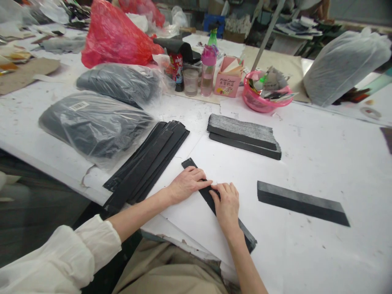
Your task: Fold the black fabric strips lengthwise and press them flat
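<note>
A long black strip point(207, 196) lies slanting on the white-covered table in front of me. My left hand point(187, 183) rests on its upper part, fingers pressed together on it. Beside it, my right hand point(226, 200) grips the strip's middle with bent fingers and thumb. The fingertips of both hands almost meet. Part of the strip is hidden under the right hand and wrist. To the left is a fanned pile of black strips point(150, 163). A neat stack of strips point(300, 202) lies to the right, and a grey-topped stack point(243, 132) farther back.
Two plastic-wrapped dark bundles point(98, 122) lie at the left, with a red bag point(116, 36) behind. Along the back stand a pink-lidded bottle point(208, 71), a pink box point(227, 83) and a pink basket point(260, 102). A white bag point(344, 65) stands at the back right.
</note>
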Demonstrator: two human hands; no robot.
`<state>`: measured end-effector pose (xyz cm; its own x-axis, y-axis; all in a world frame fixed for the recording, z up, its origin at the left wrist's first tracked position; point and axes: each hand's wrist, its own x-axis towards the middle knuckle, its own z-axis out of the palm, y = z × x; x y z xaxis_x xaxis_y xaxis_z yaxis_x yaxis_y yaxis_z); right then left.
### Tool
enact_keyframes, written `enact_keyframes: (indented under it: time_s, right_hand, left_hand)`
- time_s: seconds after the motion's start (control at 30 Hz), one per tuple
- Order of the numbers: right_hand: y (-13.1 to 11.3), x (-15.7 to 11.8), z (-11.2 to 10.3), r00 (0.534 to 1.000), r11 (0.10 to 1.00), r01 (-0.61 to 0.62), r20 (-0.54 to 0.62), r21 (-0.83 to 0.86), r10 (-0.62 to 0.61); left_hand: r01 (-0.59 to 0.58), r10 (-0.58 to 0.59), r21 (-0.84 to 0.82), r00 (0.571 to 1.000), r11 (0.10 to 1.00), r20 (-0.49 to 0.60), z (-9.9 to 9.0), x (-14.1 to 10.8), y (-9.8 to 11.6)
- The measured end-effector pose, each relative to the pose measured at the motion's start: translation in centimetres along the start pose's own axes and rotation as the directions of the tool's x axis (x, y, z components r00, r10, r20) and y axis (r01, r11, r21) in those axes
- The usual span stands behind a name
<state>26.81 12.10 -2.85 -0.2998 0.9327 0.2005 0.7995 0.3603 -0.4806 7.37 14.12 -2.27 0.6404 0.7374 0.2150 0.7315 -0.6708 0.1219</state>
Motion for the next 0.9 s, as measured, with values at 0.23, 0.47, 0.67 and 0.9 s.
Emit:
enact_keyframes:
  time_s: [0.23, 0.47, 0.67, 0.9]
  right_hand:
    - [-0.5, 0.9, 0.4, 1.0, 1.0, 0.006, -0.015, -0.03, -0.007]
    - [-0.1, 0.8, 0.0, 1.0, 1.0, 0.02, 0.014, -0.003, -0.019]
    - [0.3, 0.3, -0.4, 0.999, 0.999, 0.037, 0.016, -0.03, -0.036]
    - [0.1, 0.3, -0.4, 0.999, 0.999, 0.026, 0.026, -0.029, -0.025]
  left_hand:
    - [-0.03, 0.03, 0.002, 0.999, 1.0, -0.011, -0.1, 0.2, -0.4]
    - [0.037, -0.038, -0.02, 0.999, 0.999, -0.015, 0.0, 0.0, 0.4]
    - [0.026, -0.025, 0.026, 1.0, 0.999, -0.006, -0.1, 0.0, 0.8]
    - [-0.034, 0.034, 0.013, 0.998, 0.999, -0.044, 0.2, 0.0, 0.7]
